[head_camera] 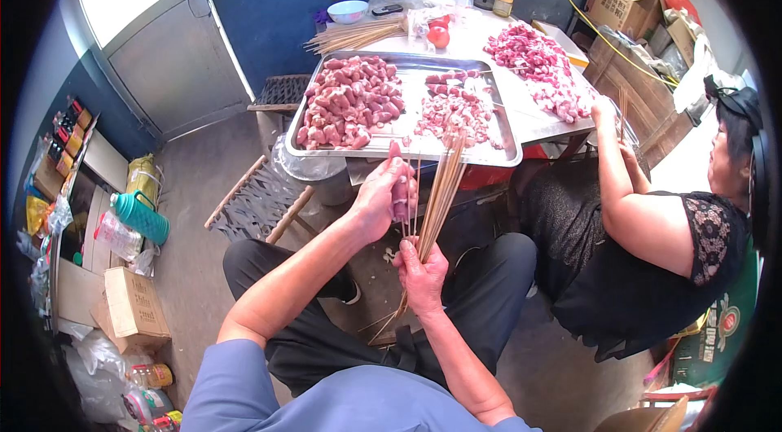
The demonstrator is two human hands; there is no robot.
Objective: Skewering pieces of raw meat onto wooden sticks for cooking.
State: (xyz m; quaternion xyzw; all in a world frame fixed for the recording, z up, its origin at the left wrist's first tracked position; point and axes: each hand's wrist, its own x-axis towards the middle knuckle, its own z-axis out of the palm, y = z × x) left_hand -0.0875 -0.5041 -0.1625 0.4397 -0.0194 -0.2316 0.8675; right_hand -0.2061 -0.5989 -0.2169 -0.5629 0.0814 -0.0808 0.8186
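Observation:
My left hand (380,197) is closed around pieces of raw meat (400,197) threaded on thin skewers, just in front of the tray's near rim. Below and to the right, my right hand (423,270) grips a thick bundle of wooden skewers (443,194), whose tips reach up over the rim. The metal tray (366,153) lies on the table. On its left side is a heap of raw hearts (351,99); on its right side are small chopped meat pieces (455,114) and a few loaded skewers (452,76).
A co-worker (647,236) sits close on the right, hands at a pile of raw meat (537,68) on the table. More skewers (357,35), a bowl (347,12) and a jar (503,5) stand behind the tray. A woven-strap stool (259,200) is at the left.

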